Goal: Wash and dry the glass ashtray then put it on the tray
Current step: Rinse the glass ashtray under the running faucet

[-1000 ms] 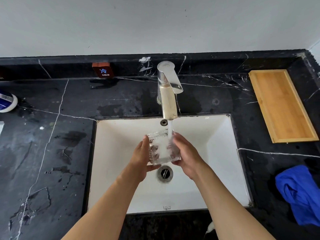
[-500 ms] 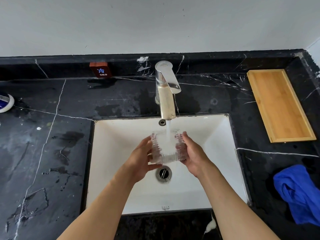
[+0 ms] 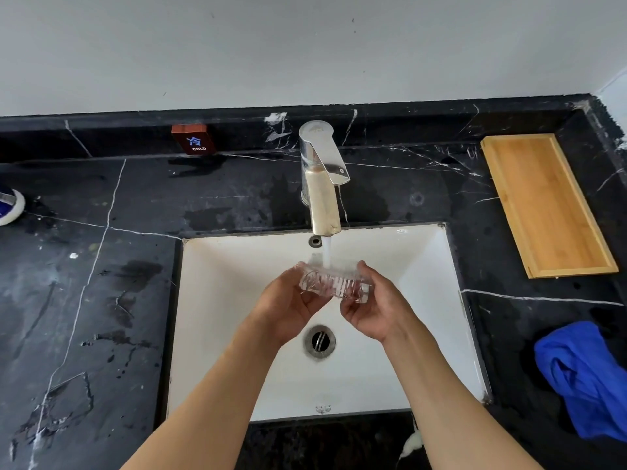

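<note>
The clear ribbed glass ashtray [image 3: 334, 282] is held over the white sink [image 3: 217, 300], lying nearly flat under the running water from the chrome faucet [image 3: 322, 184]. My left hand [image 3: 288, 307] grips its left side and my right hand [image 3: 376, 303] grips its right side from below. The water stream lands on the ashtray's top. The bamboo tray [image 3: 543, 205] lies on the black counter at the far right, with nothing on it. A blue cloth [image 3: 583, 378] is crumpled on the counter at the right, near the front.
The sink drain [image 3: 319, 340] sits below my hands. A small brown "COLD" sign [image 3: 193, 139] stands on the back ledge. A white and blue object [image 3: 10, 206] lies at the left edge. The black marble counter [image 3: 84, 300] has wet patches left of the sink.
The ashtray has been turned from standing on edge to lying nearly flat under the stream. Both hands have shifted slightly right and lower around it.
</note>
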